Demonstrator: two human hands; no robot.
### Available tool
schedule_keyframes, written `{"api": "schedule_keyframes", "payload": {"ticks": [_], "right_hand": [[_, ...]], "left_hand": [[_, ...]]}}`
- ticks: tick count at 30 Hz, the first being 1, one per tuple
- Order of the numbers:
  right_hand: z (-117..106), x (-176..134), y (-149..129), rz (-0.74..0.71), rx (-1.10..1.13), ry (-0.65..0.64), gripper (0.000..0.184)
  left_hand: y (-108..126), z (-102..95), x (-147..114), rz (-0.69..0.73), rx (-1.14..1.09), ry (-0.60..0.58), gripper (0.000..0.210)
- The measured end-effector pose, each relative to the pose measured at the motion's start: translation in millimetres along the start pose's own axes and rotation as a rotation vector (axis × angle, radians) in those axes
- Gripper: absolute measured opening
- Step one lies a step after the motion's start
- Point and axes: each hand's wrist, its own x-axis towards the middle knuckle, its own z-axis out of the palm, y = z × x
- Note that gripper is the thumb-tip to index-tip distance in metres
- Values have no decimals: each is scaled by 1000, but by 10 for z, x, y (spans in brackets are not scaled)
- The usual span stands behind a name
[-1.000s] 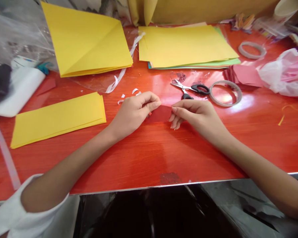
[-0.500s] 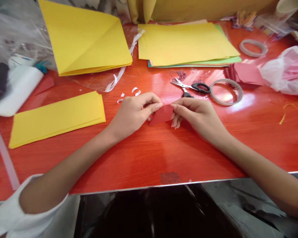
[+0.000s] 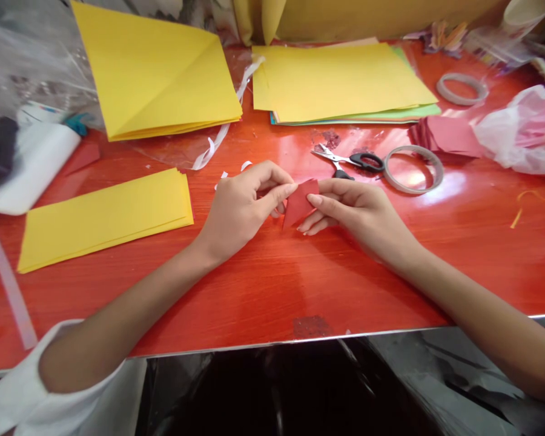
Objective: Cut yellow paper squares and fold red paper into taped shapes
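A small piece of red paper point(image 3: 301, 203) is held between my two hands, just above the red table. My left hand point(image 3: 249, 209) pinches its upper left edge between thumb and forefinger. On the other side, my right hand point(image 3: 352, 209) grips it with the thumb on the front face and fingers behind. Whether the paper is folded under my fingers is hard to make out. Beyond my right hand lie scissors point(image 3: 338, 160) with black handles, touching or close to a roll of clear tape point(image 3: 413, 169). Small white paper scraps point(image 3: 246, 165) lie behind my left hand.
Yellow folded strips point(image 3: 106, 221) lie to the left, with a large yellow folded sheet point(image 3: 163, 79) behind. A stack of coloured paper point(image 3: 340, 82) sits at the back. Red paper pieces point(image 3: 452, 136), a pink-and-white plastic bag point(image 3: 522, 130) and another tape roll point(image 3: 462, 89) are on the right.
The red paper has turned and tilted up, showing more of its face. My right thumb has shifted from its top edge down onto its front. The left hand has barely moved.
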Motion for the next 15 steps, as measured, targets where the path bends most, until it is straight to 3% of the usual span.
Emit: {"api": "schedule_keyframes", "payload": {"ticks": [15], "right_hand": [[18,-15,-20,-32,-28,10,11]], "left_hand": [[43,15,-11,-25,-32,8,8]]}}
